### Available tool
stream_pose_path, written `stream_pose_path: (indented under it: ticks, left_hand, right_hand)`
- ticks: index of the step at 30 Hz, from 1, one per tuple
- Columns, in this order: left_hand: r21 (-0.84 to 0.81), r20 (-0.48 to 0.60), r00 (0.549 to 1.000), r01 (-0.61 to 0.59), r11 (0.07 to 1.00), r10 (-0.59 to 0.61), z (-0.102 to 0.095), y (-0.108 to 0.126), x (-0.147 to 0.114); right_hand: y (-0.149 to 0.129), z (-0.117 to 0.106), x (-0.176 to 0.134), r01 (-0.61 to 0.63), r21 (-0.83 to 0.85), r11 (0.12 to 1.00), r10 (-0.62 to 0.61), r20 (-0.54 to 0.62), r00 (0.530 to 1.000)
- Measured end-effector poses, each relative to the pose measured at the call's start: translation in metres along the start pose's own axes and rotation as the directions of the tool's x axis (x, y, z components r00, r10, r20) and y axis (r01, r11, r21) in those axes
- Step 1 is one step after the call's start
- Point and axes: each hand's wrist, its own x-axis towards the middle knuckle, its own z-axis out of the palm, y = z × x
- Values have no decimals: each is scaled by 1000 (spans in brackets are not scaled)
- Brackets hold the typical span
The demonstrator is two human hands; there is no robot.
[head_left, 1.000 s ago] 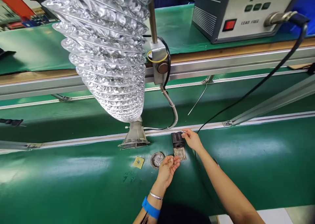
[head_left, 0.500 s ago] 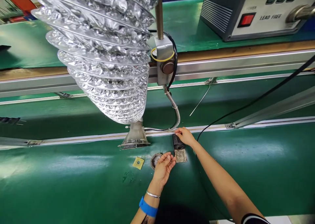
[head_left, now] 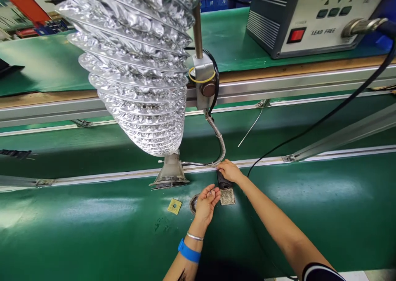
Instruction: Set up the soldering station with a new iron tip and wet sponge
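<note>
My right hand (head_left: pixel 230 172) is closed over the back of a black soldering iron stand (head_left: pixel 224 183); the stand has a round hole at its front and partly disappears under my fingers. A square, worn tray (head_left: pixel 228 197) forms its near end. Just left of the stand, my left hand (head_left: pixel 206 202) is turned palm up, thumb and fingers curled together. Whatever it pinches, if anything, is too small to make out. Behind that hand a round, crusted dish (head_left: pixel 193 204) is partly hidden. A yellow square sponge with a hole (head_left: pixel 175 206) lies farther left.
A foil duct (head_left: pixel 145 91) hangs down to a metal fume hood (head_left: pixel 170 172) above the green bench (head_left: pixel 93 240). At the upper right stands a soldering station (head_left: pixel 315 21) on a shelf with a metal edge (head_left: pixel 278 82). Its black cable (head_left: pixel 309 129) slopes down behind my right hand.
My left hand has risen slightly and turned, its fingers drawing nearer the stand. My right hand stays at the stand's back end, shifted a little left. The camera view has tilted slightly.
</note>
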Motion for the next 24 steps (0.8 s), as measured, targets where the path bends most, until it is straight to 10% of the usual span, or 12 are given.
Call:
stream_pose_path:
  ticks: [10, 17, 24]
  left_hand:
    - [114, 63, 997, -39, 993, 32, 10, -4, 10]
    - [95, 1, 1000, 28, 995, -28, 7, -11, 5]
    - [39, 82, 996, 19, 999, -22, -5, -7, -4]
  right_hand:
    - [-22, 5, -47, 12, 291, 957, -52, 132, 990]
    - [4, 6, -21, -109, 103, 989, 127, -190, 974]
    - [7, 12, -14, -73, 11, 997, 74, -157, 985]
